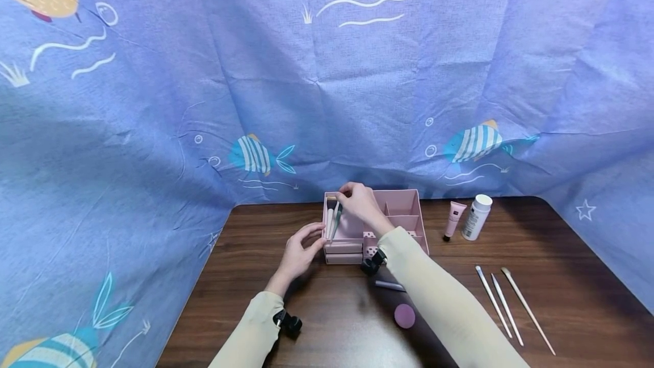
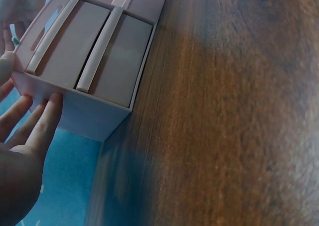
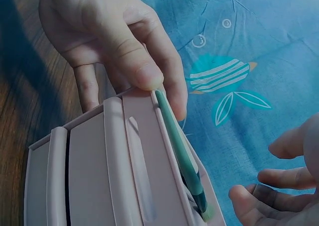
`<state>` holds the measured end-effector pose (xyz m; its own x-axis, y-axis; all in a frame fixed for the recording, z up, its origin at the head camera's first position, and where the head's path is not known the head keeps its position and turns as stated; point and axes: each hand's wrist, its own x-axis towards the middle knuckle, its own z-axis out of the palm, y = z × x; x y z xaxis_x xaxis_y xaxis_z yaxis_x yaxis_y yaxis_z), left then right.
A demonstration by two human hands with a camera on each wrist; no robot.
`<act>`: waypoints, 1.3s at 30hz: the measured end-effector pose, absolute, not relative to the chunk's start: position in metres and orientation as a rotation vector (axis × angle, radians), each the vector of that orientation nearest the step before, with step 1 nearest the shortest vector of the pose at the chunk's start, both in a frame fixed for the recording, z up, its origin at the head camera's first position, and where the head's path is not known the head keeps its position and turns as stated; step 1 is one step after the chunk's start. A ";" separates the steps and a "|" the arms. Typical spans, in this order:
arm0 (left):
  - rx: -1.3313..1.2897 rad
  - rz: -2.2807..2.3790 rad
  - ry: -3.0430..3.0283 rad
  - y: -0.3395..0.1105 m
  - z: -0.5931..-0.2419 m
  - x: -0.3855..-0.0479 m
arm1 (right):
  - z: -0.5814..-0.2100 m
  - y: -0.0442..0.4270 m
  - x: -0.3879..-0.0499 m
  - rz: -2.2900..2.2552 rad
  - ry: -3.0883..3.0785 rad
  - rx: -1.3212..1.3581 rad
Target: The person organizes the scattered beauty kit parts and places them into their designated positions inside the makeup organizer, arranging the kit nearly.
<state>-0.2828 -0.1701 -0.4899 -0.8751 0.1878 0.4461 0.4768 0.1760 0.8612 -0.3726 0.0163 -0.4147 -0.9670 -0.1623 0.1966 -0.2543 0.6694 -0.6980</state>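
A pink makeup organizer point(image 1: 344, 247) with two drawers stands at the table's back edge. My left hand point(image 1: 298, 251) grips its front left corner, thumb at the top rim and fingers along the side wall in the left wrist view. Several makeup brushes lean in its left compartment, among them a pale-handled brush point(image 1: 330, 223) and a green-handled brush point(image 3: 177, 141). The green handle's end lies by my left thumb. Over the back of that compartment is my right hand point(image 1: 360, 200). Its fingers are loosely bent, apart from the green brush, with nothing visible between them in the right wrist view.
Right of the organizer stand a pink tube point(image 1: 455, 219) and a white bottle point(image 1: 477, 217). Three slim brushes point(image 1: 507, 309) lie at the table's right. In front are a purplish cylinder point(image 1: 390, 285), partly behind the right sleeve, and a pink round item point(image 1: 405, 316).
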 end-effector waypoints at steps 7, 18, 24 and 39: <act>-0.644 -1.729 -2.217 -0.170 -0.488 -0.282 | -0.412 0.020 -0.369 1.193 -2.747 0.378; -0.613 -1.769 -2.224 -0.169 -0.486 -0.280 | -0.408 0.028 -0.361 1.182 -2.764 0.352; -0.631 -1.749 -2.220 -0.170 -0.487 -0.280 | -0.407 0.034 -0.356 1.200 -2.764 0.355; -0.606 -1.764 -2.241 -0.170 -0.487 -0.280 | -0.413 0.054 -0.348 1.230 -2.665 0.433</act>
